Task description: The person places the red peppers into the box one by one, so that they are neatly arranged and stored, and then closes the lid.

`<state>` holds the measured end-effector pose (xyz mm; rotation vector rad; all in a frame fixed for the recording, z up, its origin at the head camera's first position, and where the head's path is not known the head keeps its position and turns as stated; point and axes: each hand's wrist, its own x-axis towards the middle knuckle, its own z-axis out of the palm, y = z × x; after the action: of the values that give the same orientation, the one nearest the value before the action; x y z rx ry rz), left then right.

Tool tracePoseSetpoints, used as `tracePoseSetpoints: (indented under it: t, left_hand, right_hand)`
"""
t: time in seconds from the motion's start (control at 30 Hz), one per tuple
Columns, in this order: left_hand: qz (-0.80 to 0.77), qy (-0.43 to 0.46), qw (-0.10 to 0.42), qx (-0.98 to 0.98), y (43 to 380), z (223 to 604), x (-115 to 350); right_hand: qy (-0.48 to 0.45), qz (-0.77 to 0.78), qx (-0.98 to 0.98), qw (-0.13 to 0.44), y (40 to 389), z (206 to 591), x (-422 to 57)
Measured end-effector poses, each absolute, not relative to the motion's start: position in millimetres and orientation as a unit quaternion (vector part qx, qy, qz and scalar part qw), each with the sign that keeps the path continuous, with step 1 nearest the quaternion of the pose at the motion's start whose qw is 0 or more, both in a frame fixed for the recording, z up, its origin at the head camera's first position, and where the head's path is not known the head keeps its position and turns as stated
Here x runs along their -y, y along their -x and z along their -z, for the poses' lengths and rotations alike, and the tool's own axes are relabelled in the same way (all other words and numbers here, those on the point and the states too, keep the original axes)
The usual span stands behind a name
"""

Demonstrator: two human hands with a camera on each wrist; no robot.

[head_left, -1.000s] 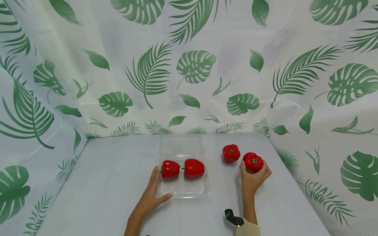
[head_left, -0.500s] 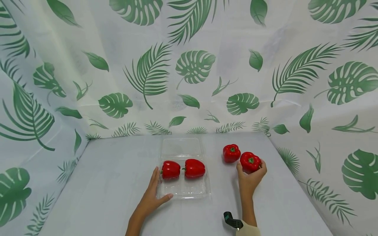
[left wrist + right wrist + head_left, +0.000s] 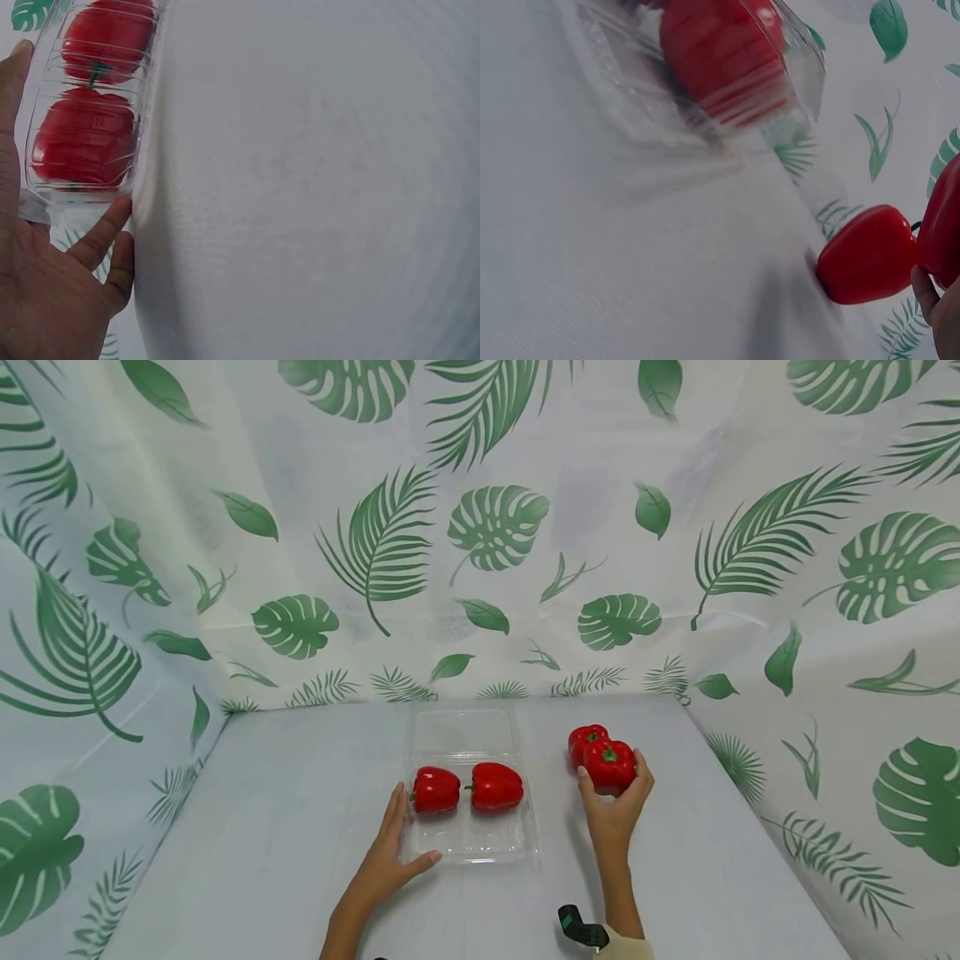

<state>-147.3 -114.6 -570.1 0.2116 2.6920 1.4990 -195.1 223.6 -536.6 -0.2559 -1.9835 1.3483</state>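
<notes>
A red bell pepper [image 3: 609,765] with a green stem is gripped between thumb and fingers of my right hand [image 3: 617,814]. In the head view it overlaps another red bell pepper [image 3: 582,742] standing upright behind it; the right wrist view shows that second bell pepper [image 3: 868,256] on the table. My left hand [image 3: 381,860] rests with spread, fairly straight fingers against the left side and front corner of a clear plastic clamshell box [image 3: 480,842]. Two red bell peppers [image 3: 436,791] lie on their sides in its back half. The left wrist view shows fingertips [image 3: 120,208] right at the box's end.
The box's clear lid [image 3: 461,732] lies folded back toward the rear wall. A white table [image 3: 262,827] is enclosed by white sheeting with green leaf prints [image 3: 480,527]. A black strap-like device [image 3: 581,928] sits at the right wrist by a beige sleeve [image 3: 626,948].
My right hand has carried its bell pepper leftward, so it now partly covers the standing one in the head view. The left hand and the box have stayed in place.
</notes>
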Motion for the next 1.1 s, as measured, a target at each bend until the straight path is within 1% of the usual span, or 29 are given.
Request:
tracePoseSetpoints:
  t: [0.23,0.43,0.67,0.93,1.1]
  left_hand:
    - [-0.485,-0.063,0.029,-0.872,147,570,114]
    - [-0.485,-0.061,0.031,-0.872,146,570,114]
    - [-0.485,-0.062,0.032,-0.872,146,571,115]
    - [-0.487,-0.069,0.027,-0.87,148,570,116]
    - [-0.492,-0.069,0.022,-0.867,148,570,115]
  right_hand:
    - [0.059,-0.572,0.747,0.333,191,533,-206]
    - [0.012,-0.566,0.759,0.322,186,536,-192]
    - [-0.019,-0.576,0.758,0.305,180,537,-177]
    - [-0.032,-0.621,0.741,0.253,172,530,-157]
    - [-0.075,-0.619,0.756,0.199,167,532,-148]
